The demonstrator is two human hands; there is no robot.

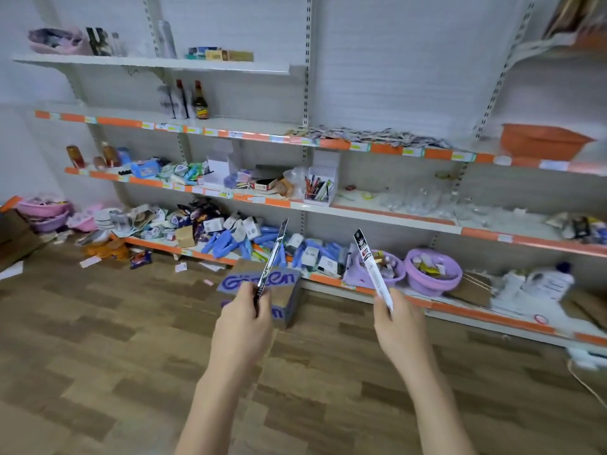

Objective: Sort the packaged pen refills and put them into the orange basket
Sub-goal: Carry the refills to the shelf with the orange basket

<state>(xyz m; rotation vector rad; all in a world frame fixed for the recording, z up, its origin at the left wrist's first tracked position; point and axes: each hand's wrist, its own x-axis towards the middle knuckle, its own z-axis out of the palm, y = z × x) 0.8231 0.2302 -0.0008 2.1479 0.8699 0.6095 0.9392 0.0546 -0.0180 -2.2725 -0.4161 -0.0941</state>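
My left hand [244, 318] grips the lower end of a long narrow pen refill pack [273, 254], which points up and to the right, seen nearly edge-on. My right hand [399, 318] holds a second refill pack [371, 264], white with a black top, tilted up to the left. Both hands are raised in front of the lowest shelf. The orange basket [543, 141] stands on the upper orange-edged shelf at the far right, well above and right of my right hand. A spread of flat packets [364, 136] lies on that same shelf left of the basket.
A cardboard box with purple lettering [262, 287] stands on the wooden floor just beyond my left hand. Two purple bowls [430, 270] with small items sit on the lowest shelf. Blue packages [230, 241] and boxes crowd the shelf to the left. Papers litter the floor at left.
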